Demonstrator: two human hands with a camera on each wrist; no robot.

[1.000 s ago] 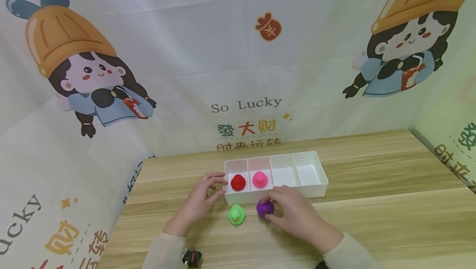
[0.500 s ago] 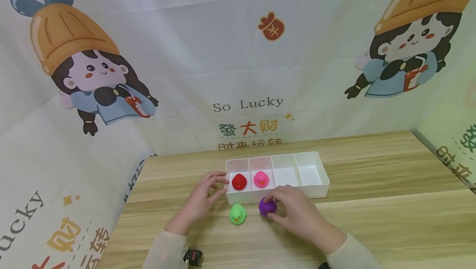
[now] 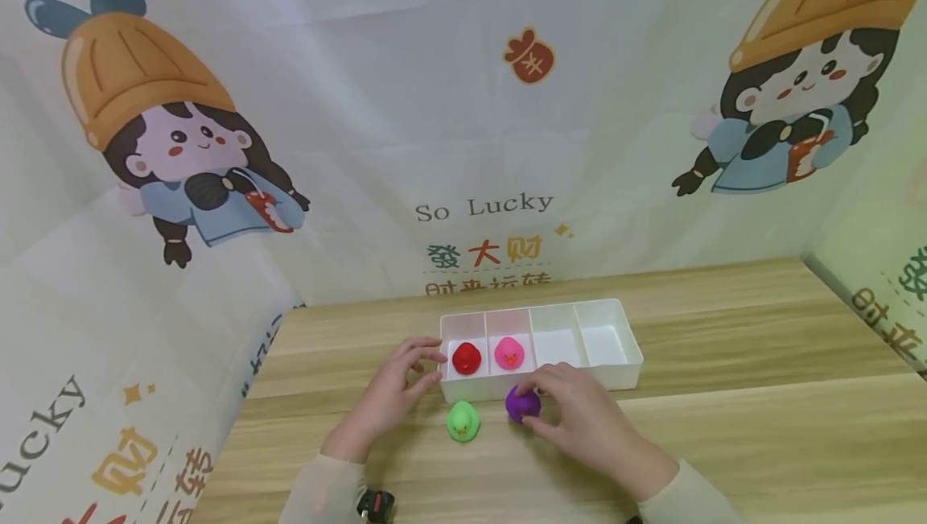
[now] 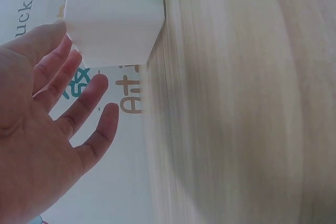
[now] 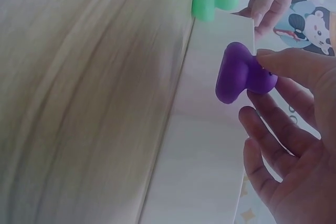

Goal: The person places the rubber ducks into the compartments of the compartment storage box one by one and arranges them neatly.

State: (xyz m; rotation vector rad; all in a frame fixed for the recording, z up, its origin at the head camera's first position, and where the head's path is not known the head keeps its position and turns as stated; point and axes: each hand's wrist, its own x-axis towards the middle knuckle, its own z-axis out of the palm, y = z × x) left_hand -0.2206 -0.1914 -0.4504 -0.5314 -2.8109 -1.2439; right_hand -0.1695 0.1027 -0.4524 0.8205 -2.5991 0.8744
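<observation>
My right hand (image 3: 582, 418) pinches the small round purple toy duck (image 5: 234, 72), probably rubber or soft plastic, by its head, just in front of the white plastic four-compartment box (image 3: 474, 389); my left hand (image 3: 391, 387), fingers relaxed, sits at the box's left end. Duck likely light, squashy, hard to break; head gives good hold. No brand visible; pale printed cloth backdrop (image 3: 362, 202) reads "So Lucky", "發大财"

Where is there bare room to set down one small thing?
Free: the two right compartments of the white tray, beside the pink duck; the wooden table between tray and right cloth wall.
Crowded: the tray's left end, with red duck and left hand; its front, with green duck and right hand holding purple duck.
</observation>
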